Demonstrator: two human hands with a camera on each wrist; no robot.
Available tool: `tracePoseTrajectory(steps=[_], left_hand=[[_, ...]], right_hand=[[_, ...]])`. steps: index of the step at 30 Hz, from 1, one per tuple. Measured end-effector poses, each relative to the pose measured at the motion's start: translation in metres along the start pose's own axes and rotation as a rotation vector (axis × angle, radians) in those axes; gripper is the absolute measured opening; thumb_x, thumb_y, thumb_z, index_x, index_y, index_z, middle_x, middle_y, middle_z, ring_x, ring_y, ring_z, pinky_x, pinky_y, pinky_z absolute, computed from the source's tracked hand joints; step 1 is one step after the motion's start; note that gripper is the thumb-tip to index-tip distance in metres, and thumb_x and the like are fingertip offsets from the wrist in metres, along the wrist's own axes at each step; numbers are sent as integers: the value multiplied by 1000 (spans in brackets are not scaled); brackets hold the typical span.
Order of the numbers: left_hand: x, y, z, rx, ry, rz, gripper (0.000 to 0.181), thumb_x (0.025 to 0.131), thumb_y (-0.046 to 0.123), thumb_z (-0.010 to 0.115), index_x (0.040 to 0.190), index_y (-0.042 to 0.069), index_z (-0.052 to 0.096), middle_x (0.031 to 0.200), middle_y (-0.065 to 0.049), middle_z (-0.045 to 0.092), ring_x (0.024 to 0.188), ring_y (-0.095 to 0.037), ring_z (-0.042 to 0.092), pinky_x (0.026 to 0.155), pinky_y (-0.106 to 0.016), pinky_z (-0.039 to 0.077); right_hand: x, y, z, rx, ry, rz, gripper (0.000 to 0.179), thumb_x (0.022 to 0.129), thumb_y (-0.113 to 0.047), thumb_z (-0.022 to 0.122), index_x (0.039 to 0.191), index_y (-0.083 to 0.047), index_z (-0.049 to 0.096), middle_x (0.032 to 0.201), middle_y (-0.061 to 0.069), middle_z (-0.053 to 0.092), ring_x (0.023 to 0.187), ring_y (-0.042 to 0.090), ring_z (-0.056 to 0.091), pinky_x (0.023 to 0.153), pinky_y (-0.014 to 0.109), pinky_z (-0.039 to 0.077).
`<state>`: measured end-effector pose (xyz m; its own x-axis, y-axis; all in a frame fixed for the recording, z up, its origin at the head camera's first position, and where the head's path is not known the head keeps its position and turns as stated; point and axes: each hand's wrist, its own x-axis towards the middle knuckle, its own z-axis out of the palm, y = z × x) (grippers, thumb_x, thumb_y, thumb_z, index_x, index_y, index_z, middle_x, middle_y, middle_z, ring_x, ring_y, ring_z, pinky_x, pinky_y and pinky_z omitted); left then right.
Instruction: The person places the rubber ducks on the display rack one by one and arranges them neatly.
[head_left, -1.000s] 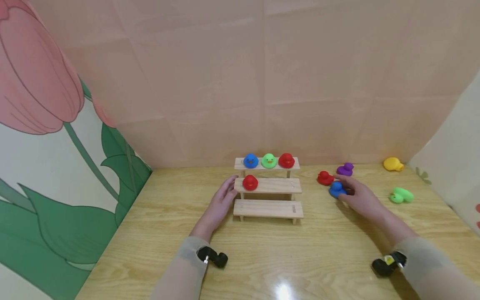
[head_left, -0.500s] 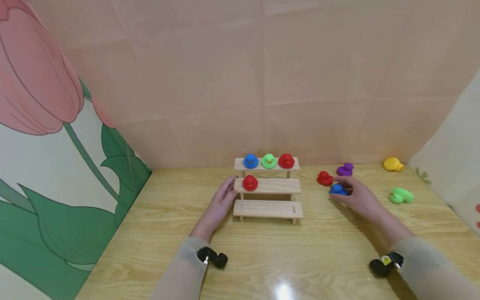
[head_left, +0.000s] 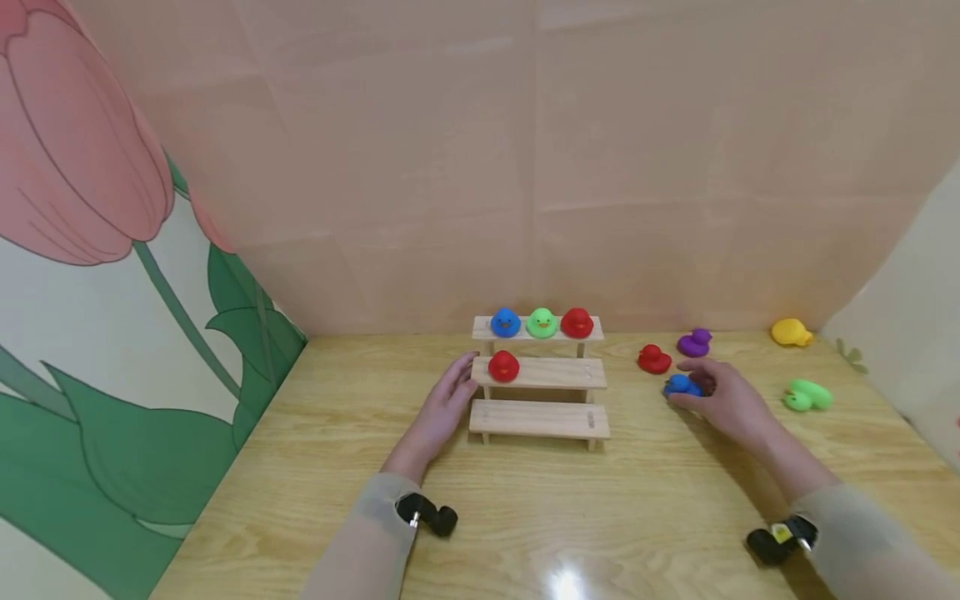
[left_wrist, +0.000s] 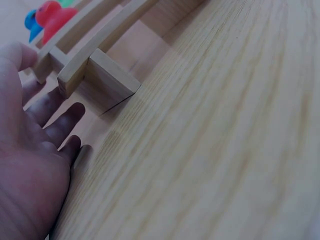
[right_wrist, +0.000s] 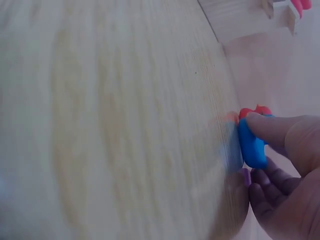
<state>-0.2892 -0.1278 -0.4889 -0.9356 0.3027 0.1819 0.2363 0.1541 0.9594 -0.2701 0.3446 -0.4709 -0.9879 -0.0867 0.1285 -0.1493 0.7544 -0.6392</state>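
Note:
In the head view, a blue rubber duck (head_left: 682, 385) is on the right of the wooden table, its beak side toward the left. My right hand (head_left: 729, 404) pinches it, thumb in front and fingers behind; the right wrist view shows the thumb (right_wrist: 272, 127) against the blue body. Beside the three-tier wooden stand (head_left: 540, 418), my left hand (head_left: 442, 408) touches its left end with loosely extended fingers. The top tier bears a blue duck (head_left: 506, 322), a green duck (head_left: 542, 322) and a red duck (head_left: 577, 322). Another red duck (head_left: 503, 366) sits on the middle tier's left.
Just behind the pinched duck stand a red duck (head_left: 654, 359) and a purple duck (head_left: 694, 342). Farther right are a yellow duck (head_left: 791, 332) and a green duck (head_left: 807, 395) lying on its side. A pinkish backdrop (head_left: 420, 208) rises behind the table.
Between my right fingers the blue duck has turned, its head now lower and toward the left. The left hand stays at the stand. The head view has shifted slightly.

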Motion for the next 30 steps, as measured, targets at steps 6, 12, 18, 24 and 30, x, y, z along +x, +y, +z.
tracePoseTrajectory(steps=[6,12,18,24,30], left_hand=[[-1,0,0,4,3,-19,60,119,41,49,174,25,35,174,-7,43,161,-29,37,131,-53,30],[-1,0,0,19,7,-23,58,119,42,49,174,29,36,173,-4,44,160,-28,39,131,-52,32],[1,2,1,6,11,-3,55,118,39,50,172,32,39,172,-5,45,160,-27,40,131,-51,32],[1,2,1,-5,13,0,55,118,37,51,172,30,40,172,-6,45,160,-28,40,131,-51,32],[2,1,1,-16,13,5,55,119,33,51,172,27,39,172,-7,46,159,-28,41,131,-49,32]], right_hand=[[-4,-3,-1,-3,-18,31,62,105,-29,79,151,5,56,137,32,64,120,49,61,105,68,51],[-6,-4,-1,-1,-29,2,56,106,-19,78,153,4,56,144,37,58,126,55,58,109,75,46],[-2,-6,2,-37,25,-51,53,99,-27,87,137,5,67,129,33,64,115,50,60,98,64,51],[0,-10,6,-118,58,-46,48,98,-32,87,125,3,67,120,35,62,112,53,53,94,70,49],[2,-11,10,-135,74,-46,44,98,-28,87,123,3,68,118,35,62,109,52,56,93,71,49]])
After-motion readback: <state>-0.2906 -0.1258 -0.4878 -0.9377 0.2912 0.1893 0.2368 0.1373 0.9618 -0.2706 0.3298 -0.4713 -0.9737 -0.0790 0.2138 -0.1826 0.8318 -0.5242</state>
